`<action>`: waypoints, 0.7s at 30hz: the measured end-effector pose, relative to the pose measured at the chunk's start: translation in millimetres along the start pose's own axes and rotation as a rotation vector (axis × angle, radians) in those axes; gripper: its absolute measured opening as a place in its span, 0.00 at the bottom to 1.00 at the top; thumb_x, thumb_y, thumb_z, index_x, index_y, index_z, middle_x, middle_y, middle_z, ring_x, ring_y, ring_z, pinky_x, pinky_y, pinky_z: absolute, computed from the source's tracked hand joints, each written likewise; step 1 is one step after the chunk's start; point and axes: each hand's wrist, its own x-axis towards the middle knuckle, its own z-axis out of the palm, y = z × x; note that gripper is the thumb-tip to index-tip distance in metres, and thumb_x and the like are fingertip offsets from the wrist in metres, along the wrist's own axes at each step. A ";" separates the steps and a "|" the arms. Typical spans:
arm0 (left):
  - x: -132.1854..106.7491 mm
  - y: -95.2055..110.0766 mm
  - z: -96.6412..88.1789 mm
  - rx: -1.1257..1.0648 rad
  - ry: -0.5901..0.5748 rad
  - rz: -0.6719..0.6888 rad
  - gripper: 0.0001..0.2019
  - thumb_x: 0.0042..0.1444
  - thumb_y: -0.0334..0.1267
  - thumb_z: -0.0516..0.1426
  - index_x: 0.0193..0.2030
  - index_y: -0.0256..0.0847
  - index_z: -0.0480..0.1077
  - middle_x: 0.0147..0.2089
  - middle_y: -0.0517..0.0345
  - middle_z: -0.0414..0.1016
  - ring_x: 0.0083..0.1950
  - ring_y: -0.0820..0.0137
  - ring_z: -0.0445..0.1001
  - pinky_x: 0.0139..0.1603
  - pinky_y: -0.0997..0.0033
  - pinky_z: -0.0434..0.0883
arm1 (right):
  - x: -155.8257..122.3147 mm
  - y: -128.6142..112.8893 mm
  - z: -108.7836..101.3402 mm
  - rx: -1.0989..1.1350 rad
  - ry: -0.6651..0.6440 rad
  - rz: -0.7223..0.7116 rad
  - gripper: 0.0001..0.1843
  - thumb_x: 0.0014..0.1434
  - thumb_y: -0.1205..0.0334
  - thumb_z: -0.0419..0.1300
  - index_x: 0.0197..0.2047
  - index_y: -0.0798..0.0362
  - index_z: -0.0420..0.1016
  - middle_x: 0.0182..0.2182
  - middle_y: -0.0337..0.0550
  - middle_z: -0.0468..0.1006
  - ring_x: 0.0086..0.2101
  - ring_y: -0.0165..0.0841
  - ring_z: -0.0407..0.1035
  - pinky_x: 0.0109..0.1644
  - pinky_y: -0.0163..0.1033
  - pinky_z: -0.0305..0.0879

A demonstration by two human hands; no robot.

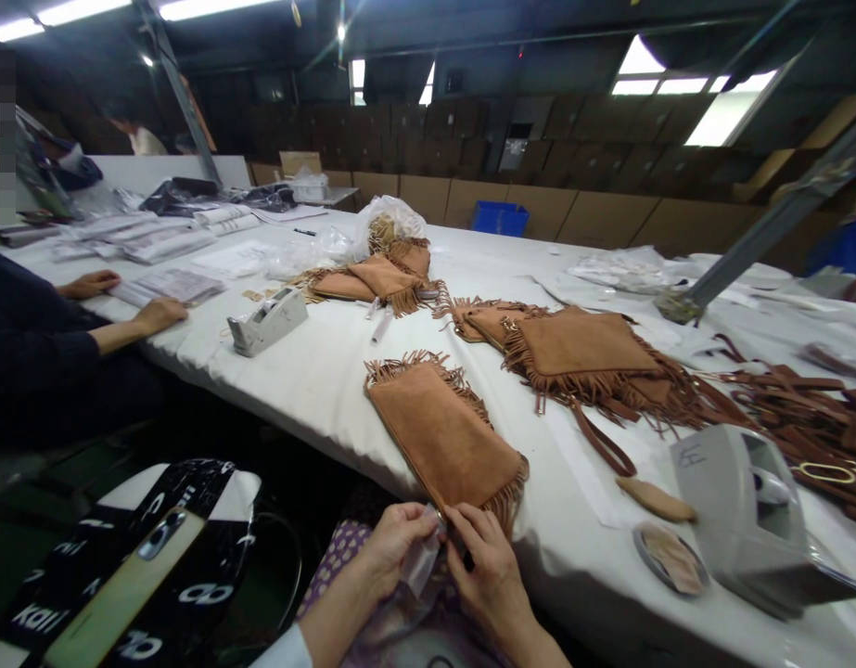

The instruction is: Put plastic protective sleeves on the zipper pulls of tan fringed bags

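A tan suede pouch (445, 431) with fringed sides lies aslant at the table's front edge, its near corner toward me. At that corner, my left hand (394, 545) pinches a small piece of clear plastic wrap (419, 566), which hangs down over my lap. Pressed against the same corner, my right hand (491, 568) has its fingers bent and closed on the pouch's end. The fingers hide the exact spot where plastic and pouch meet. Beyond lie a stack of similar fringed pouches (581, 343) and another pile of them (386, 278).
Tape dispensers stand left (271, 320) and right (740, 520) on the white-covered table (316, 399). Brown straps (803, 417) are heaped far right. A round tin (670, 557) sits near the right dispenser. At left, a co-worker's hands (159, 315) rest by flat plastic bags. A phone (128, 584) lies lower left.
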 end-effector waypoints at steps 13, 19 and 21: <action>0.3 3.4 -5.9 0.081 0.000 0.016 0.22 0.39 0.50 0.69 0.35 0.34 0.72 0.22 0.61 0.72 0.16 0.81 0.60 0.16 0.79 0.50 | 1.2 -35.5 14.6 0.788 -0.067 0.987 0.26 0.47 0.38 0.62 0.25 0.57 0.75 0.11 0.34 0.66 0.10 0.22 0.51 0.13 0.30 0.44; -6.8 10.8 -5.0 0.062 -0.081 0.008 0.25 0.38 0.44 0.70 0.42 0.34 0.72 0.29 0.56 0.77 0.24 0.77 0.70 0.25 0.79 0.63 | 2.9 -39.6 36.9 1.023 0.239 1.179 0.24 0.38 0.44 0.69 0.18 0.56 0.68 0.09 0.29 0.60 0.10 0.18 0.45 0.12 0.28 0.37; -12.2 12.6 -11.8 0.151 -0.128 -0.037 0.26 0.37 0.43 0.70 0.43 0.34 0.72 0.29 0.55 0.78 0.24 0.75 0.71 0.26 0.77 0.64 | 1.3 -38.0 39.8 1.025 0.278 1.196 0.24 0.37 0.44 0.69 0.15 0.55 0.65 0.08 0.29 0.58 0.10 0.18 0.45 0.13 0.28 0.37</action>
